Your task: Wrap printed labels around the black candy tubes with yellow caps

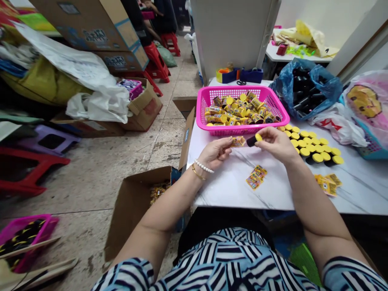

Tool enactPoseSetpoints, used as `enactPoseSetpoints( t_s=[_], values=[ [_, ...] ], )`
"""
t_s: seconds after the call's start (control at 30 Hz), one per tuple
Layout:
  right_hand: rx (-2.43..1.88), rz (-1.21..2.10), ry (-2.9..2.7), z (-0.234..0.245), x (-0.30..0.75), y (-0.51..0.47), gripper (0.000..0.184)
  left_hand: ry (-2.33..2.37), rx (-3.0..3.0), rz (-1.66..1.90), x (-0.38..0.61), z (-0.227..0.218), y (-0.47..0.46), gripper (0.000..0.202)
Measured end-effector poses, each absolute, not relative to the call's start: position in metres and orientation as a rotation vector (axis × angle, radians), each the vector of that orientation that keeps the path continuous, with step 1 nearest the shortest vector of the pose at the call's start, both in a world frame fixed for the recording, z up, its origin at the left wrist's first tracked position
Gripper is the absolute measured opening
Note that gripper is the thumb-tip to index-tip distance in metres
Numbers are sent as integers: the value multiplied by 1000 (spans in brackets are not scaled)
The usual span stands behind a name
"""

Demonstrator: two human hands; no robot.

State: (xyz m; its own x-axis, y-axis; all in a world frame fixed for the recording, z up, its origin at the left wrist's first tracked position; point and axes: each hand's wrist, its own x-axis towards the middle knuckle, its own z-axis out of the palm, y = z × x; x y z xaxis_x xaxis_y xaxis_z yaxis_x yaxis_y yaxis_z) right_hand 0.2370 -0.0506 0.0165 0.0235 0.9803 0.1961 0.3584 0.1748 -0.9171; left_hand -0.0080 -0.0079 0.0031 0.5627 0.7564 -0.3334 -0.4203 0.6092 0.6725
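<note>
My left hand (216, 154) pinches a printed yellow plastic sleeve (238, 141) by its left end, just in front of the pink basket. Close to the sleeve's right end, my right hand (274, 143) grips a small black container with a yellow lid (254, 140), tilted on its side. Whether the container touches the sleeve I cannot tell. Below my hands a few flat printed sleeves (256, 177) lie on the white table (224, 190). To the right of my right hand stand rows of yellow-lidded black containers (317, 157). More flat sleeves (329, 184) lie near my right forearm.
Sleeved containers fill the pink basket (242, 128). A blue bag (306, 91) of black containers and a white bag (336, 123) sit at the right. Tape dispensers (251, 75) stand behind the basket. An open cardboard box (130, 210) is on the floor left of the table.
</note>
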Motion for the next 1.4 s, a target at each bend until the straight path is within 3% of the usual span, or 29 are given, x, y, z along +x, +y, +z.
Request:
enactPoseSetpoints(
  t_s=[0.1, 0.2, 0.5, 0.83, 1.07, 1.27, 1.4],
  values=[
    [-969, 1083, -1210, 20, 225, -52, 41, 667, 499, 763, -7, 7, -8, 10],
    [-834, 1114, -1173, 18, 212, -55, 42, 659, 465, 782, -6, 8, -9, 6],
    [-997, 882, -1265, 3, 201, -53, 43, 589, 430, 793, -5, 3, -7, 16],
    [-1142, 622, -1407, 0, 193, -66, 32, 566, 435, 798, -3, 3, -7, 18],
    [-1021, 806, -1349, 3, 187, -68, 34, 628, 612, 832, -2, 1, -10, 28],
    [-988, 723, -1367, 6, 199, -62, 42, 742, 728, 1082, -5, 8, -14, 41],
    [-961, 743, -1494, 11, 207, -61, 43, 626, 966, 1007, -6, 9, -18, 55]
  ],
)
